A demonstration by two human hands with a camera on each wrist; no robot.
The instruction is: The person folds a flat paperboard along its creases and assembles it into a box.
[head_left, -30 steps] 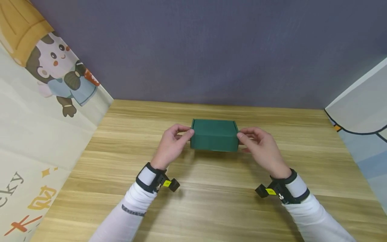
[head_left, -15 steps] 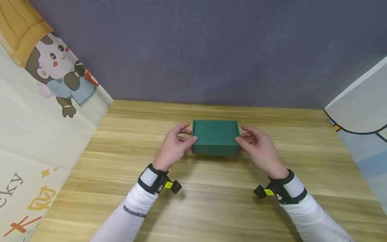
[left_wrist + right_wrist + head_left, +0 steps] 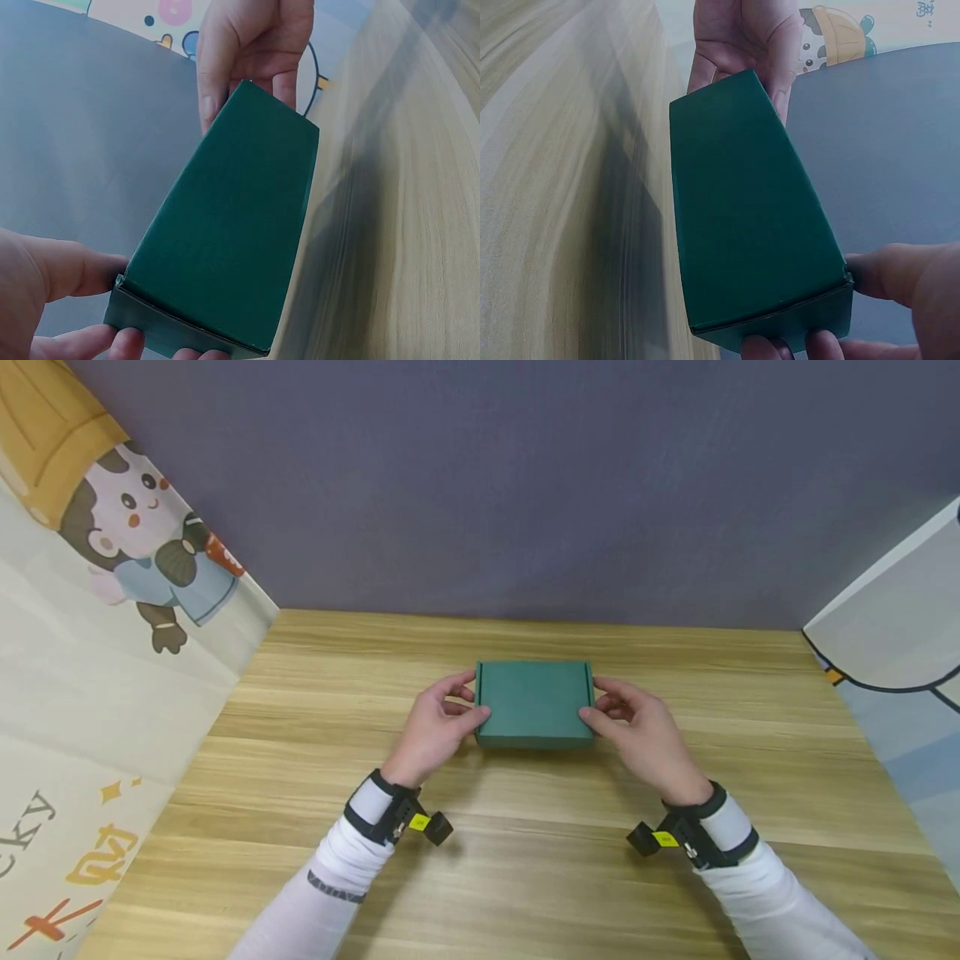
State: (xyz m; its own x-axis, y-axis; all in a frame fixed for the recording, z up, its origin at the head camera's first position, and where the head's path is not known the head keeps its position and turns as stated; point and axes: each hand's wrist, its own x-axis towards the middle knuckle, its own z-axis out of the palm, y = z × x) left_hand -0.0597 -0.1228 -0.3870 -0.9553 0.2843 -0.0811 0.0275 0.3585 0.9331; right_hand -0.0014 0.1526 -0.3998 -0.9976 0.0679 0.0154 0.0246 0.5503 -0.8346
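Note:
A green cardboard box (image 3: 534, 702), its lid closed, is held between two hands in the head view. My left hand (image 3: 431, 727) grips its left end, thumb on the top edge and fingers along the side. At the other end my right hand (image 3: 647, 735) holds it the same way. Both wrist views show the box's long front face (image 3: 225, 217) tilted, with fingers curled at its near end. In the right wrist view the box (image 3: 750, 210) appears raised off the wood surface, and a shadow lies beside it. The inside of the box is hidden.
A wood-grain table (image 3: 525, 868) spreads under the hands. Behind it stands a dark grey-blue wall (image 3: 525, 485). Cartoon-printed sheets flank the table, one at the left (image 3: 150, 693) and one at the right (image 3: 900, 627). Each wrist wears a strapped camera.
The box has tilted so that its top faces the head camera more and its front face shows less. Both thumbs have shifted slightly onto the top, and the hands have moved slightly nearer.

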